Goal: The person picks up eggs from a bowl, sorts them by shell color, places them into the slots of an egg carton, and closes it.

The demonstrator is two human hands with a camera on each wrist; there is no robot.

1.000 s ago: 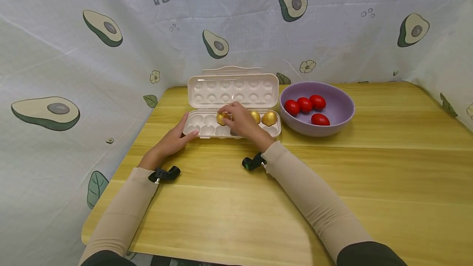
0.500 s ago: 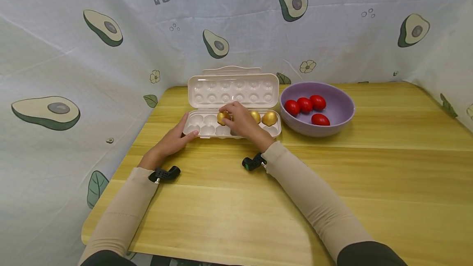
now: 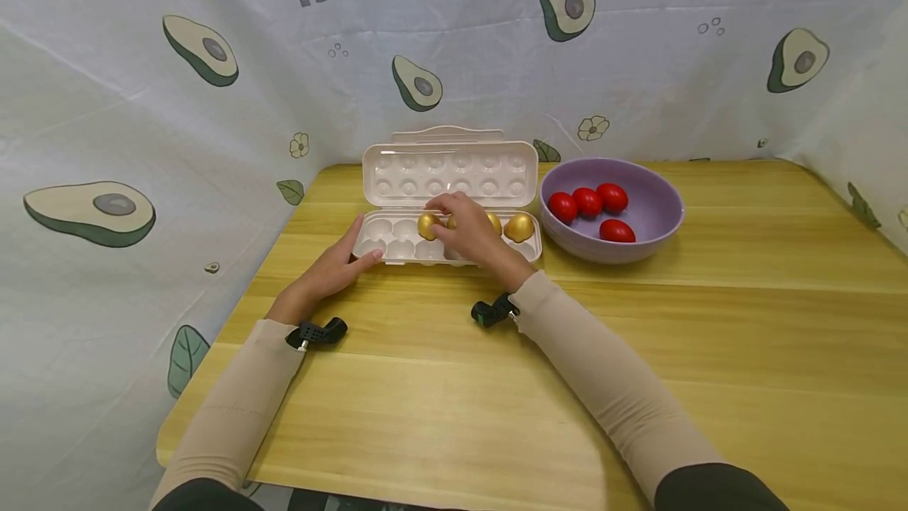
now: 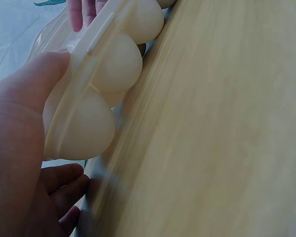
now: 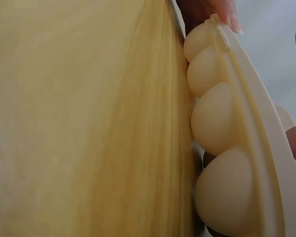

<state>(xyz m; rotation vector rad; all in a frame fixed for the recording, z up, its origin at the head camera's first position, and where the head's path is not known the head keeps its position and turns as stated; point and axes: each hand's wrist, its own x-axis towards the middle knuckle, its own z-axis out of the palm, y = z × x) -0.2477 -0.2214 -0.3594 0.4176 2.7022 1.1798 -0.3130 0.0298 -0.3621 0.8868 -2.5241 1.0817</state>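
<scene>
An open pale plastic egg carton [image 3: 378, 231] lies on the table with its lid [image 3: 450, 173] raised at the back. My left hand [image 3: 328, 268] holds the carton's left end, the thumb [image 4: 47, 74] on its front rim. Over the middle of the back row, my right hand [image 3: 474, 231] has its thumb and forefinger loosely spread beside a golden egg [image 3: 427, 225], which sits in a back-row cup. More golden eggs stand to its right, one of them [image 3: 519, 228] near the right end; the hand partly hides those between. In the right wrist view, the carton's cups [image 5: 214, 118] show from outside.
A purple bowl [image 3: 615, 254] stands against the carton's right side or very close to it, with several red eggs [image 3: 586, 202] inside. The wooden table [image 3: 440, 400] extends in front and to the right. A printed avocado cloth [image 3: 482, 69] hangs behind.
My right hand has shifted slightly right and its fingers have loosened from the golden egg, which stays in its cup. My left hand keeps its place on the carton.
</scene>
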